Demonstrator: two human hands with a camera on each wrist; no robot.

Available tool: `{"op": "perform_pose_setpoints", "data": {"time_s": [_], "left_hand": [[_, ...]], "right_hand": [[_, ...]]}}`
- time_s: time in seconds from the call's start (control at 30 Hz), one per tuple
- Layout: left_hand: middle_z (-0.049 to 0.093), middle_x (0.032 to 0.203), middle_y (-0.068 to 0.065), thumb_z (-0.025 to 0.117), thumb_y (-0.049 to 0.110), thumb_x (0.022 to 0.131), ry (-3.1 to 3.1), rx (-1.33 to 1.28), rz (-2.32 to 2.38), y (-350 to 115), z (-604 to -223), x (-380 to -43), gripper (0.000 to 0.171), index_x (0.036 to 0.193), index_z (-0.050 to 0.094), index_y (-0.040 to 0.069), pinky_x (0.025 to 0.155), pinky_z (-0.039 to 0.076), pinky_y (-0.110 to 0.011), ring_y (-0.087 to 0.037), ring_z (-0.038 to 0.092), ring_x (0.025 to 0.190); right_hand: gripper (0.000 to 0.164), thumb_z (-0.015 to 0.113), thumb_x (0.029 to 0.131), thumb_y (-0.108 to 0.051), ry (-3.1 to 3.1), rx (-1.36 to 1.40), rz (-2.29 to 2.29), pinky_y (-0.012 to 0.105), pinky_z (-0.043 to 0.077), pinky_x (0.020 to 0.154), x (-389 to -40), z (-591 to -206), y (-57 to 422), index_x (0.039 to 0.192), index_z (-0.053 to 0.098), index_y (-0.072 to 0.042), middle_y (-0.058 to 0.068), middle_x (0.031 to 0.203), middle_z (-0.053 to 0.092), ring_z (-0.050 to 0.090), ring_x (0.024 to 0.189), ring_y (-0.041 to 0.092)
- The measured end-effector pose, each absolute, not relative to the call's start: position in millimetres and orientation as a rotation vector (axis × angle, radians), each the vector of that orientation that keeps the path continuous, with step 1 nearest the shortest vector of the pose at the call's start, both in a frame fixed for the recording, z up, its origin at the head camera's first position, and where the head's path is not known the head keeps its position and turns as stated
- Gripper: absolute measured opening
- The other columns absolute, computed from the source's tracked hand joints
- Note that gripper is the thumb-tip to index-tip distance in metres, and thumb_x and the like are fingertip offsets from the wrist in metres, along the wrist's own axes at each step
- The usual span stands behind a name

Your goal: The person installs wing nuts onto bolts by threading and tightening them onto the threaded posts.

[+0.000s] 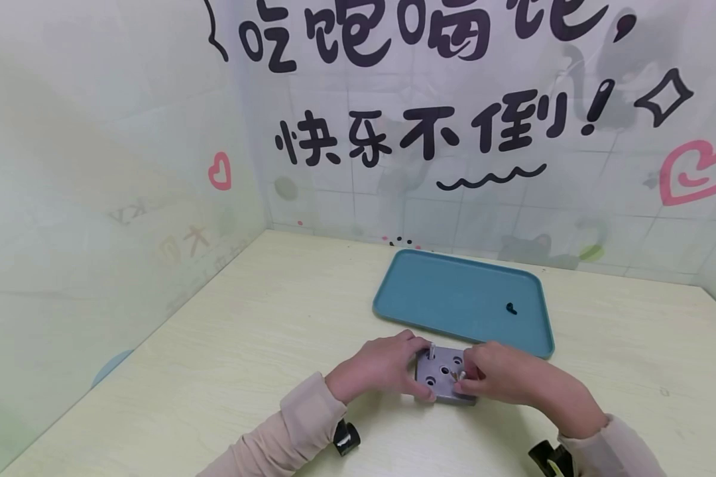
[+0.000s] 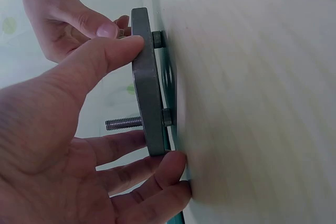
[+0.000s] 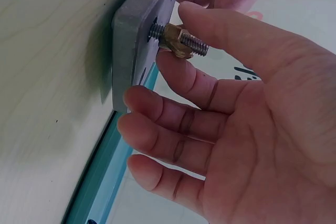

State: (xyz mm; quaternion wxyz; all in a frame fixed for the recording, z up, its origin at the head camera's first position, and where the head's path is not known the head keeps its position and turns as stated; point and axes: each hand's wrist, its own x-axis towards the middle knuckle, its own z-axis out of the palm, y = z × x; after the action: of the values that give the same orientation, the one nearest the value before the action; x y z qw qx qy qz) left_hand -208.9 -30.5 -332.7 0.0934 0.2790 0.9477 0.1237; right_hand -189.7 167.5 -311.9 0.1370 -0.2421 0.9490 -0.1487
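Observation:
A grey metal plate (image 1: pixel 443 359) with several holes lies low over the table in front of me. My left hand (image 1: pixel 383 364) grips it by its left side, with the thumb (image 2: pixel 126 51) on the near edge and fingers round the far side. One threaded bolt (image 2: pixel 124 123) stands up through the plate beside that hand, and bolt heads (image 2: pixel 158 39) show beneath. On a second bolt (image 3: pixel 195 44), at the plate's right, sits a brass-coloured nut (image 3: pixel 173 39). My right hand (image 1: pixel 501 372) pinches this nut between thumb and index finger, its other fingers loosely bent beside the plate.
A blue-green tray (image 1: pixel 441 285) lies behind the plate, with a small dark piece (image 1: pixel 511 309) on its right part. Black wrist gear (image 1: pixel 346 438) hangs under each sleeve. A printed white curtain (image 1: pixel 358 199) stands behind the pale table (image 1: pixel 262 318) and at its left.

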Motion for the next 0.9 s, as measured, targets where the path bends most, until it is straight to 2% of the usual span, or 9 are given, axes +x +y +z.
{"op": "perform_pose_setpoints", "data": {"time_s": [0.17, 0.33, 0.47, 0.6, 0.73, 0.9], "left_hand": [[0.054, 0.112, 0.002, 0.075, 0.050, 0.064, 2.805, 0.829, 0.369, -30.6, -332.5, -209.1, 0.081, 0.132, 0.046, 0.018, 0.064, 0.042, -0.023, -0.007, 0.051, 0.081], [0.054, 0.110, 0.002, 0.075, 0.051, 0.064, 2.804, 0.838, 0.358, -31.0, -332.6, -209.4, 0.080, 0.132, 0.046, 0.018, 0.064, 0.042, -0.023, -0.007, 0.050, 0.081], [0.054, 0.109, 0.002, 0.075, 0.050, 0.064, 2.804, 0.835, 0.367, -31.3, -332.6, -209.5, 0.081, 0.132, 0.046, 0.017, 0.061, 0.041, -0.022, -0.007, 0.049, 0.078], [0.054, 0.109, 0.002, 0.075, 0.050, 0.064, 2.804, 0.837, 0.374, -31.6, -333.2, -209.3, 0.081, 0.132, 0.046, 0.017, 0.060, 0.040, -0.022, -0.007, 0.049, 0.077], [0.054, 0.108, 0.002, 0.075, 0.051, 0.065, 2.804, 0.843, 0.376, -31.4, -334.2, -209.6, 0.080, 0.132, 0.046, 0.017, 0.061, 0.040, -0.022, -0.006, 0.049, 0.078], [0.054, 0.109, 0.003, 0.074, 0.052, 0.065, 2.808, 0.844, 0.359, -31.0, -334.8, -210.4, 0.080, 0.132, 0.046, 0.018, 0.063, 0.042, -0.023, -0.006, 0.050, 0.081]], "right_hand": [[0.021, 0.065, 0.082, -0.029, 2.699, -0.707, -0.515, 0.023, 0.035, 0.053, -188.8, -309.8, 170.6, 0.083, 0.050, -0.015, -0.005, 0.069, 0.049, 0.043, 0.062, 0.008], [0.022, 0.057, 0.083, -0.008, 2.652, -0.898, -0.594, 0.022, 0.037, 0.057, -188.3, -307.0, 174.1, 0.099, 0.046, -0.018, -0.006, 0.078, 0.050, 0.044, 0.065, 0.006], [0.035, 0.048, 0.077, 0.007, 2.627, -1.012, -0.584, 0.022, 0.039, 0.061, -188.9, -306.3, 173.1, 0.096, 0.050, -0.022, -0.007, 0.083, 0.051, 0.046, 0.073, 0.006], [0.045, 0.043, 0.074, 0.013, 2.615, -1.020, -0.558, 0.023, 0.041, 0.064, -189.2, -307.0, 171.6, 0.093, 0.055, -0.025, -0.007, 0.087, 0.051, 0.047, 0.077, 0.007], [0.044, 0.047, 0.076, 0.012, 2.629, -0.995, -0.529, 0.024, 0.042, 0.064, -189.5, -308.3, 170.9, 0.095, 0.058, -0.026, -0.008, 0.089, 0.053, 0.047, 0.077, 0.007], [0.035, 0.055, 0.077, 0.005, 2.639, -0.964, -0.511, 0.024, 0.041, 0.063, -189.7, -308.5, 170.7, 0.096, 0.056, -0.024, -0.008, 0.089, 0.052, 0.047, 0.076, 0.007]]}}
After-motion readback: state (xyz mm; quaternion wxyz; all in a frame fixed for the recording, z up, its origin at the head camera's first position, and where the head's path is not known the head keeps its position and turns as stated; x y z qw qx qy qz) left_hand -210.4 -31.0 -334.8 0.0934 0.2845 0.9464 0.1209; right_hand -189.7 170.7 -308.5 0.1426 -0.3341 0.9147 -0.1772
